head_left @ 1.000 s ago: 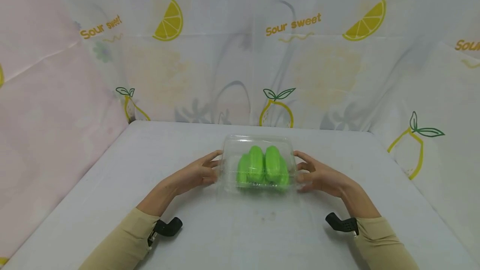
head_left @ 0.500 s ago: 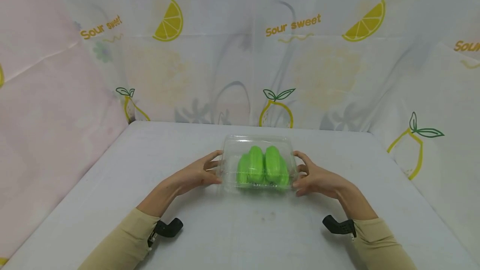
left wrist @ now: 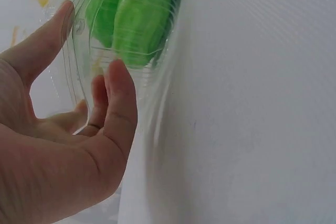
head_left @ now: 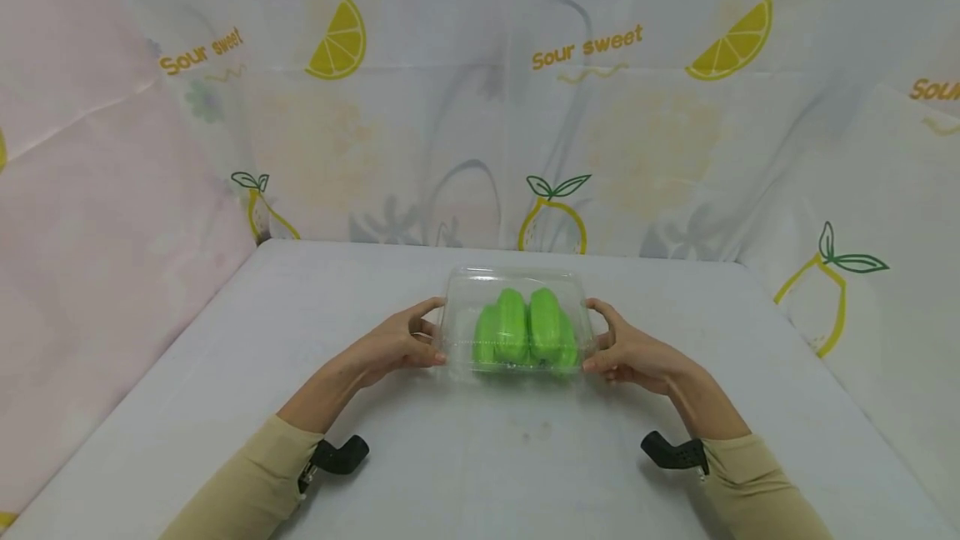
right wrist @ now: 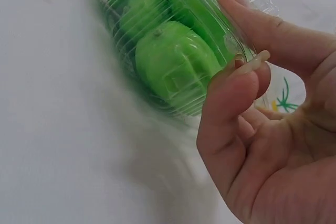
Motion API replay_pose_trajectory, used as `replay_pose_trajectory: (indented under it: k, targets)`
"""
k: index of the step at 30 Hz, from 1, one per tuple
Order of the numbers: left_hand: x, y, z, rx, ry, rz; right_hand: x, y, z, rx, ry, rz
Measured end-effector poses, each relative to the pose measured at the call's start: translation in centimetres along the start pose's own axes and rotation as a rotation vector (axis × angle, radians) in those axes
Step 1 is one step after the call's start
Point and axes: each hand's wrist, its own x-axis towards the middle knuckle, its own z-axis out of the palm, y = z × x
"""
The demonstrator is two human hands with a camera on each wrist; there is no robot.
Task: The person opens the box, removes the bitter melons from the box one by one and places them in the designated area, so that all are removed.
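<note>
The clear plastic container (head_left: 461, 313) was found over the white table (head_left: 517, 473), at five o'clock from the middle of the head view. Several light-green, elongated pieces (head_left: 512, 325) lay inside it, toward its three o'clock side. The left hand (head_left: 393, 344) stood at nine o'clock of the container and gripped its end, thumb and index finger apart and bent around the corners. The right hand (head_left: 641, 357), at three o'clock, pinched the opposite end likewise. Whether the base touched the table could not be determined. Beige sleeves (head_left: 247, 473) covered both forearms; a black wrist device (head_left: 340, 454) sat at seven o'clock of the left hand. A lemon-printed backdrop (head_left: 450, 123) hung at twelve o'clock, beyond the container.
</note>
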Motion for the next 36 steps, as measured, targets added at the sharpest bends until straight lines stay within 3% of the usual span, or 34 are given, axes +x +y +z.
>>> replay_pose_trajectory:
  k: [9,36]
  targets:
    - [-0.23,0.18,-0.01,-0.054,0.007,-0.004,0.02,0.08,0.15,0.036,0.003,-0.046]
    - [-0.46,0.44,0.19,-0.055,-0.005,0.035,-0.75,-0.14,0.71,0.041,0.085,-0.069]
